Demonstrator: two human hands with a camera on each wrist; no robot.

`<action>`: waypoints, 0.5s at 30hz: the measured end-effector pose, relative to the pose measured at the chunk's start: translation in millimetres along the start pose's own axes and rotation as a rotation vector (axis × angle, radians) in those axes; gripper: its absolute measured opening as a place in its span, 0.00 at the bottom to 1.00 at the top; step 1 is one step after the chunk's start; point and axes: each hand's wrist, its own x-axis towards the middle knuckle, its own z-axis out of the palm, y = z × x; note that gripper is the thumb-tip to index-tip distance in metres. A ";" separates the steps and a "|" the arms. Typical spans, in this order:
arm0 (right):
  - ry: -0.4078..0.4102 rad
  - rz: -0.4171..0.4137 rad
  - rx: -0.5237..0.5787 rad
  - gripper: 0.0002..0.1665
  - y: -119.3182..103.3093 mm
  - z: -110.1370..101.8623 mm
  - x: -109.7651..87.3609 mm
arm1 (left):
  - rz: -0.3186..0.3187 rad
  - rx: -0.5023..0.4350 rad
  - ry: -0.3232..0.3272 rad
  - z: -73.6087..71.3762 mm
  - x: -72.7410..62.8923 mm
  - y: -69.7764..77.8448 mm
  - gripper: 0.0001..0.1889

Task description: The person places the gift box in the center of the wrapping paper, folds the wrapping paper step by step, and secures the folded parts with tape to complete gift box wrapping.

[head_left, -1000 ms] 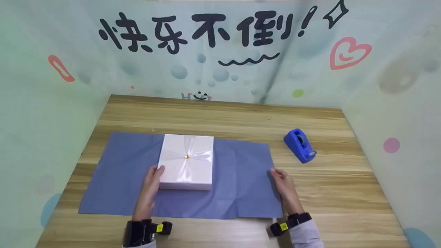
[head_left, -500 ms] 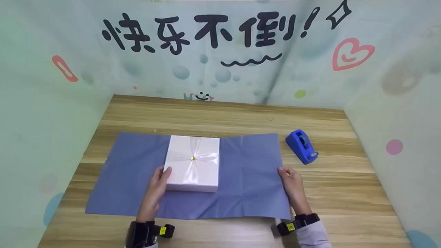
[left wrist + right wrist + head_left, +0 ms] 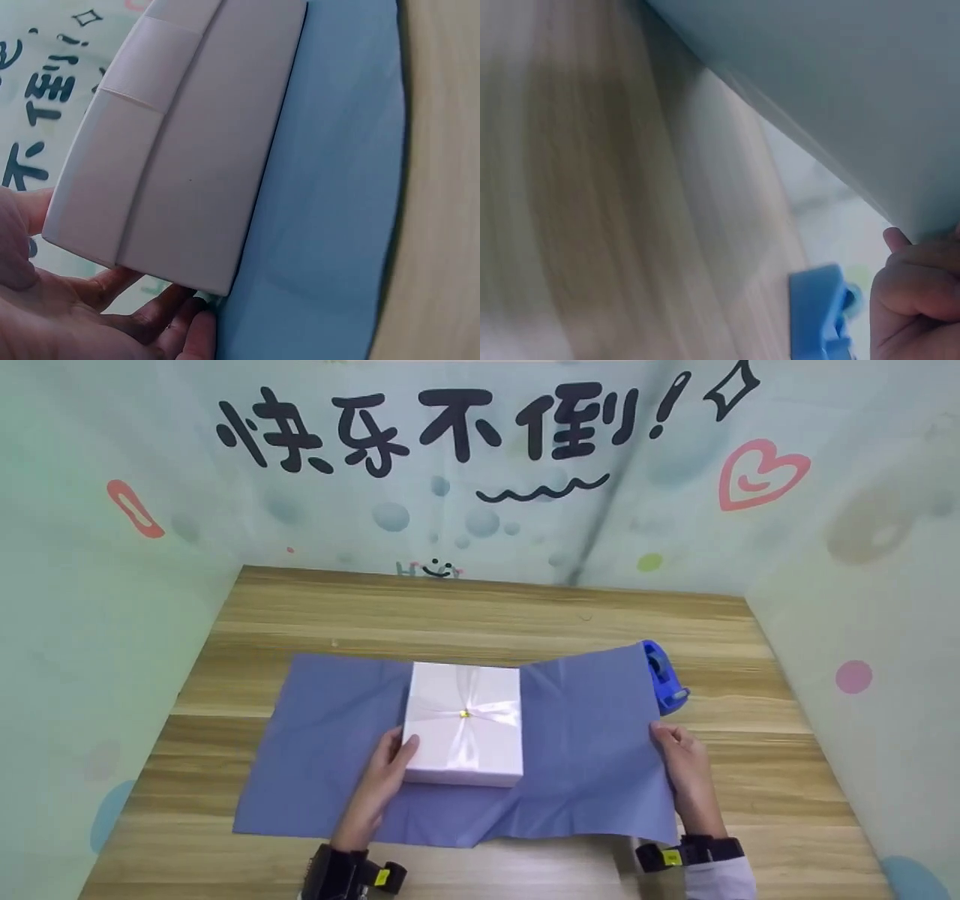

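Observation:
A white gift box with a satin ribbon crossed over its lid lies on a sheet of blue wrapping paper. My left hand holds the box by its left side near the front corner, thumb on the lid edge; in the left wrist view the fingers lie along its side. With thumb and fingers, my right hand pinches the paper's right edge, which is lifted off the table in the right wrist view. The fingertips under the paper are hidden.
A blue tape dispenser stands on the wooden table behind the paper's right edge, partly covered by it. Printed cloth walls rise at the back and both sides.
Both hands have moved right, and the box and paper have slid along with them. The paper's right side has risen and now overlaps the tape dispenser in the head view.

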 end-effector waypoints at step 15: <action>0.132 0.075 0.101 0.17 1.9 -50.4 4.5 | 0.061 0.043 -0.113 46.2 -9.5 -1.6 0.26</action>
